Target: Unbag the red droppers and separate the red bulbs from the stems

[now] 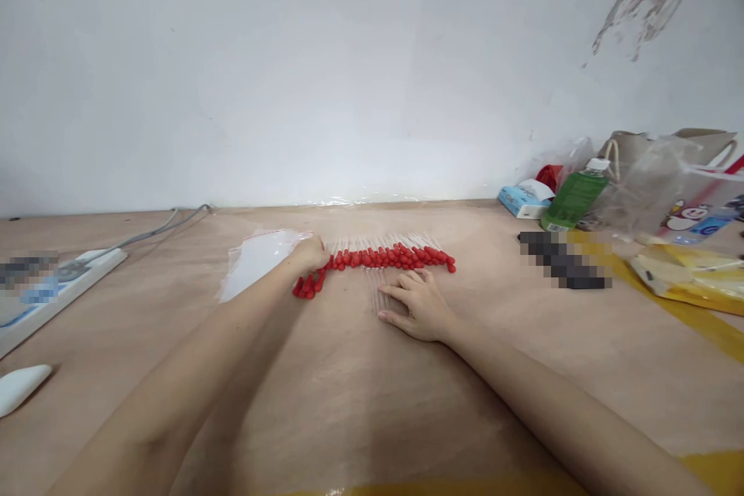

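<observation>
A row of thin clear droppers with red bulbs (395, 256) lies across the middle of the wooden table (349, 395). My left hand (310, 254) is at the left end of the row, its fingers curled down onto the droppers beside a small bunch of red bulbs (308, 286). A clear zip bag (256, 262) lies flat just left of that hand. My right hand (417, 302) rests flat with fingers stretched out on the clear stems just in front of the row.
A white power strip (52, 291) with a grey cable sits at the left, a white object (20, 387) near the left edge. At the right stand a green bottle (575, 200), a small blue box (523, 201), plastic bags (668, 186) and yellow packets (691, 271). The wall runs along the table's back.
</observation>
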Tool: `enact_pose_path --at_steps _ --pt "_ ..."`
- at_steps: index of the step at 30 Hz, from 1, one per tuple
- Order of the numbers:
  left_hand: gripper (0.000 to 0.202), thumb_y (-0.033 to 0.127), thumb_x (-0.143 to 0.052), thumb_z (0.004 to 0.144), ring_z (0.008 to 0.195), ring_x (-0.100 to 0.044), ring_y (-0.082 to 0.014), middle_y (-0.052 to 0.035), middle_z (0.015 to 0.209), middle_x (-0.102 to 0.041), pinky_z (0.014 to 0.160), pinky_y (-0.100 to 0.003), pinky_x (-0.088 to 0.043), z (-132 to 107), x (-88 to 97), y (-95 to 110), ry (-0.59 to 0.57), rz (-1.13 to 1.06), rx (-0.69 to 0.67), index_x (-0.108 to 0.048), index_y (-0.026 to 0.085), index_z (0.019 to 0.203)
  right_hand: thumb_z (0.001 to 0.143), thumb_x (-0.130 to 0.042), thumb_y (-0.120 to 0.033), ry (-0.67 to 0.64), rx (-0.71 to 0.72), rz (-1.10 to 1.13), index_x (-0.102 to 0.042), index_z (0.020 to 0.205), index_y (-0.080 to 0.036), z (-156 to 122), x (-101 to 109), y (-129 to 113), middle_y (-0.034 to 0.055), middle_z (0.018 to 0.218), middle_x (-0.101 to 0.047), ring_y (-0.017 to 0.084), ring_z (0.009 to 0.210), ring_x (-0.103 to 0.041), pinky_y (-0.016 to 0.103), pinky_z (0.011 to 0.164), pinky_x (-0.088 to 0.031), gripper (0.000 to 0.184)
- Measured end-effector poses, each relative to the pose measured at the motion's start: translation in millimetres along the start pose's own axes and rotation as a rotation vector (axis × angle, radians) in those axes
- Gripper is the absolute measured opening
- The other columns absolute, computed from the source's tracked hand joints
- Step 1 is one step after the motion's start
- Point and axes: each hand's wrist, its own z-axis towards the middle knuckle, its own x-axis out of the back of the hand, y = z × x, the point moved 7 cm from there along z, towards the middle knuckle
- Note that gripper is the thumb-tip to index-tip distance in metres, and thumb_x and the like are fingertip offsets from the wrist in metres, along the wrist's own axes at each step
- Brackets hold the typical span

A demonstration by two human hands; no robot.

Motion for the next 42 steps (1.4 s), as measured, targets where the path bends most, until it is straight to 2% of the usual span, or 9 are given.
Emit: enact_pose_path --at_steps 7,16,19,21,23,25,31,37,42 --pt "0.006 0.017 -0.057 0.064 0.050 -0.058 -0.0189 -0.0062 0.052 -0.059 0.046 -0.024 -0.040 1.5 -8.6 5.0 -0.085 0.033 0.090 -0.058 0.013 0.066 0.080 -0.050 -0.050 -0.011 -0.017 0.061 -0.056 0.114 -0.023 -2.6 2.6 -1.1 0.0079 0.098 -0.057 0.021 0.094 -0.047 0.040 0.087 -0.028 0.044" --pt "0.042 0.017 -0.054 0.069 0.083 -0.059 -0.0268 -0.0165 0.098 -0.059 0.061 -0.030 -0.043 -18.2 24.6 15.3 0.127 0.063 0.051 -0.043 0.009 0.109 0.075 -0.057 -0.047 0.069 -0.021 0.106 -0.051 0.117 -0.021 -4.2 -1.2 4.5 0.0098 0.108 -0.052 0.023 0.100 -0.046 0.041 0.087 -0.033 0.050" --pt "0.031 0.017 -0.042 0.079 0.090 -0.055 -0.0232 -0.0125 0.111 -0.050 0.071 -0.031 -0.043 -42.1 30.0 25.2 0.272 0.042 -0.152 -0.040 0.016 0.111 0.075 -0.057 -0.044 0.221 -0.058 0.125 -0.035 0.131 -0.019 -5.9 5.7 7.9 0.0128 0.118 -0.044 0.024 0.108 -0.043 0.040 0.090 -0.036 0.066" --pt "0.021 0.020 -0.036 0.084 0.088 -0.054 -0.0200 -0.0087 0.103 -0.051 0.075 -0.031 -0.042 -68.4 25.9 42.2 0.375 -0.035 -0.514 -0.044 0.018 0.103 0.076 -0.056 -0.042 0.331 -0.076 0.106 -0.024 0.137 -0.017 -8.5 13.2 8.4 0.0150 0.126 -0.037 0.024 0.115 -0.038 0.040 0.093 -0.036 0.073" --pt "0.015 0.022 -0.035 0.087 0.085 -0.053 -0.0179 -0.0058 0.092 -0.052 0.076 -0.029 -0.042 -95.5 12.6 50.5 0.384 -0.103 -0.792 -0.048 0.019 0.093 0.076 -0.055 -0.043 0.371 -0.056 0.050 -0.024 0.137 -0.018 -10.1 18.3 4.6 0.0152 0.131 -0.034 0.025 0.119 -0.035 0.042 0.095 -0.034 0.072" --pt "0.014 0.022 -0.036 0.088 0.083 -0.052 -0.0164 -0.0047 0.089 -0.053 0.075 -0.028 -0.043 -114.5 -2.2 50.4 0.364 -0.152 -0.904 -0.049 0.019 0.091 0.077 -0.053 -0.045 0.339 0.003 -0.006 -0.031 0.134 -0.020 -10.1 19.4 -2.6 0.0139 0.130 -0.038 0.026 0.119 -0.036 0.043 0.097 -0.032 0.066" --pt "0.009 0.020 -0.043 0.087 0.082 -0.053 -0.0145 -0.0035 0.085 -0.057 0.074 -0.027 -0.044 -142.2 -25.7 46.9 0.393 -0.330 -0.958 -0.051 0.019 0.089 0.085 -0.046 -0.040 0.234 0.154 -0.033 -0.058 0.109 -0.024 -7.3 12.1 -23.1 0.0046 0.091 -0.064 0.018 0.097 -0.050 0.045 0.099 -0.020 0.031" --pt "0.017 0.028 -0.049 0.086 0.086 -0.055 -0.0150 -0.0056 0.096 -0.058 0.075 -0.026 -0.045 -138.9 -31.6 44.6 0.336 -0.362 -0.891 -0.057 0.019 0.098 0.088 -0.042 -0.032 0.226 0.160 -0.035 -0.066 0.088 -0.023 -4.2 8.7 -27.9 0.0002 0.068 -0.062 0.014 0.074 -0.050 0.042 0.095 -0.021 0.025" --pt "0.022 0.033 -0.046 0.087 0.071 -0.057 -0.0133 -0.0021 0.076 -0.061 0.065 -0.024 -0.044 -139.4 -38.3 42.0 0.158 -0.345 -0.863 -0.063 0.020 0.082 0.088 -0.042 -0.030 0.190 0.188 -0.023 -0.065 0.082 -0.023 -7.5 7.1 -29.9 -0.0002 0.065 -0.062 0.013 0.071 -0.048 0.040 0.092 -0.022 0.025"
